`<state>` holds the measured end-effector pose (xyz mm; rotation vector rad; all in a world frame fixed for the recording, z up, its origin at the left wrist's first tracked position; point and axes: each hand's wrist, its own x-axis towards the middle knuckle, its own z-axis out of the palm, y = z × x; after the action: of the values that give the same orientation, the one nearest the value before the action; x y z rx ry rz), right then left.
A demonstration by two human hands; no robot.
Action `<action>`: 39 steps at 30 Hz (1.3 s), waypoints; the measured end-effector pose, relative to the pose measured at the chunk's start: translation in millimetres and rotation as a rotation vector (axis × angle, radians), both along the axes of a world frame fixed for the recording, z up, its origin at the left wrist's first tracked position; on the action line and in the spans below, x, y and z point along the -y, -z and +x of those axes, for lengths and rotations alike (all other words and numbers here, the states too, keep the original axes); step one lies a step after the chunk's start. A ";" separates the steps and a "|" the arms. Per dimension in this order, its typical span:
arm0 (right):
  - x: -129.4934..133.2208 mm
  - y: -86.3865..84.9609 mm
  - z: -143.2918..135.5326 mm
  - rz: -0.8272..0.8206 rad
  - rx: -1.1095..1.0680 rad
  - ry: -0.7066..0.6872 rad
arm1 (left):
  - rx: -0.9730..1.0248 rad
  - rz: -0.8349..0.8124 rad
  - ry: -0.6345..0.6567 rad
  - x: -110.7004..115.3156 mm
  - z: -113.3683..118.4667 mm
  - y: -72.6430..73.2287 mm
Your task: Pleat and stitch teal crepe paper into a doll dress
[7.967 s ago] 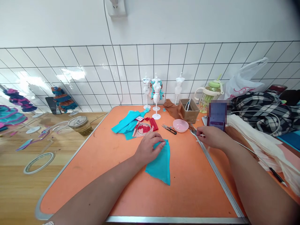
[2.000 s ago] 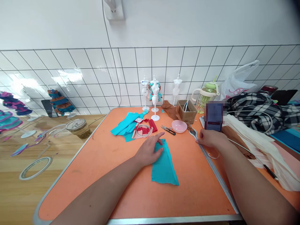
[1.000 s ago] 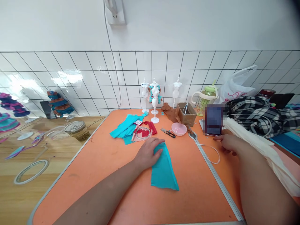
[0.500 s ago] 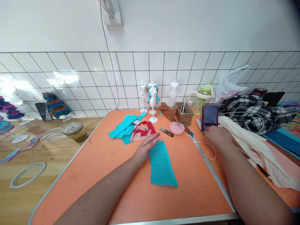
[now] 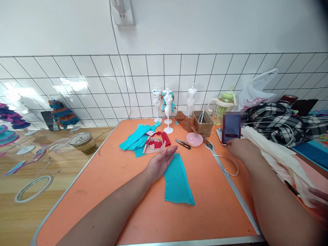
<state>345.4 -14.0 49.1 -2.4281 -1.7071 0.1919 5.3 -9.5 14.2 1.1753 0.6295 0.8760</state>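
Note:
My left hand (image 5: pixel 160 164) rests palm up near the middle of the orange table (image 5: pixel 123 194), fingers extended and holding nothing. Its fingers lie beside the top edge of a flat turquoise cloth piece (image 5: pixel 178 181). My right hand (image 5: pixel 242 149) is at the lower edge of an upright phone (image 5: pixel 231 128) with a lit screen; its fingers are blurred and partly hidden. Beyond my left hand are a round hoop (image 5: pixel 155 144) on red and pink cloth, black-handled snips (image 5: pixel 183 144) and more turquoise cloth (image 5: pixel 137 138).
White mini mannequins (image 5: pixel 168 106) stand at the back. A pink bowl (image 5: pixel 194 139), cardboard box (image 5: pixel 202 123) and green-lidded jug (image 5: pixel 224 106) are to the right. A jar (image 5: pixel 83 142) stands left. Another person's hand (image 5: pixel 317 196) shows at the right edge.
My left hand has turned more palm up, its fingers curling slightly. My right hand remains by the phone. Another person's hand has appeared at the right edge, on the pale cloth.

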 end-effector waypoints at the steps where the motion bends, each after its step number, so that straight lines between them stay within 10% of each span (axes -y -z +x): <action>1: 4.9 -6.6 -18.7 0.095 0.042 -0.031 | 0.037 -0.057 0.047 -0.3 -0.2 -2.3; 8: 26.0 5.5 -124.2 0.670 0.060 -0.923 | 0.107 -0.238 0.205 4.4 -2.9 -20.1; 27: 15.3 34.1 -132.0 0.868 0.089 -0.840 | 0.418 -0.521 0.349 6.9 1.3 -11.3; 34: 2.9 20.1 -90.1 0.531 -0.148 -0.428 | -0.095 0.028 0.078 12.8 6.7 -2.8; 39: -9.0 20.6 -44.8 0.106 -0.276 -0.472 | -0.737 0.731 -0.008 15.7 6.4 -2.4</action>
<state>300.6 -4.9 28.6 -1.7914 -2.0598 0.4568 11.6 -25.3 16.6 2.2041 0.9349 0.6741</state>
